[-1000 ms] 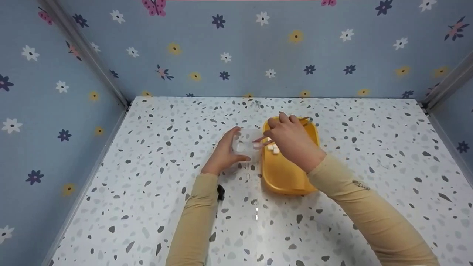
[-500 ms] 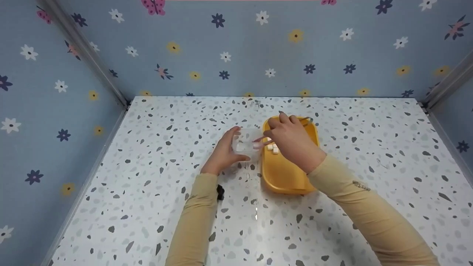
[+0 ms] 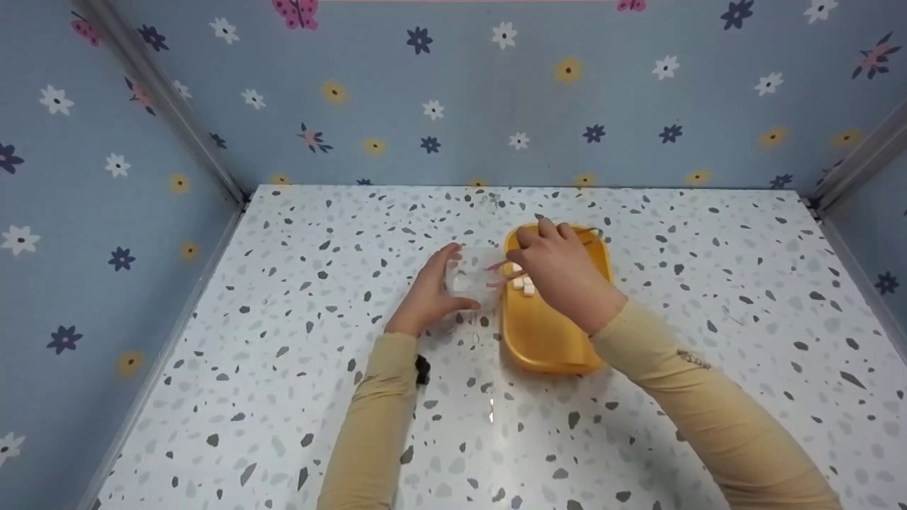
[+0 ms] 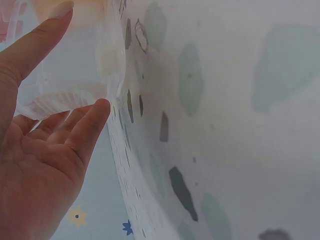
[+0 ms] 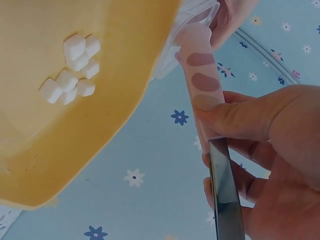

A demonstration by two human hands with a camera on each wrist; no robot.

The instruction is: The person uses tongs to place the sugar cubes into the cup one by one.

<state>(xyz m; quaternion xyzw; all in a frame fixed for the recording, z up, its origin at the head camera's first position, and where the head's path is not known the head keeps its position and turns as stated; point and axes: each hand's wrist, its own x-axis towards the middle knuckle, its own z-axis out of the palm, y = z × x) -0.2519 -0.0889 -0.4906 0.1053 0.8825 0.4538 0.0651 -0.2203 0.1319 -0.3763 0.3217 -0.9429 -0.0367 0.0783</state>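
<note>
My left hand (image 3: pixel 426 292) holds a clear plastic box (image 3: pixel 468 280) on the table, thumb on the near side and fingers on the far side. In the left wrist view, a pale blurred block (image 4: pixel 107 57) shows through the wall of the box (image 4: pixel 75 65). A pair of tongs (image 5: pixel 225 185) with pink tips and a metal handle is pinched in my right hand (image 3: pixel 567 273). The tips reach over the yellow tray's edge into the box and stand slightly apart. Several white cubes (image 5: pixel 75 47) lie in the yellow tray (image 3: pixel 549 340), below my right hand.
The speckled white table (image 3: pixel 283 397) carries the box and tray side by side. Blue flowered panels (image 3: pixel 482 85) rise behind and at both sides. A small black object (image 3: pixel 423 370) sits by the left wrist.
The tongs' tips have spread a little inside the box, and the white cube that was between them no longer shows there. Both hands have barely moved.
</note>
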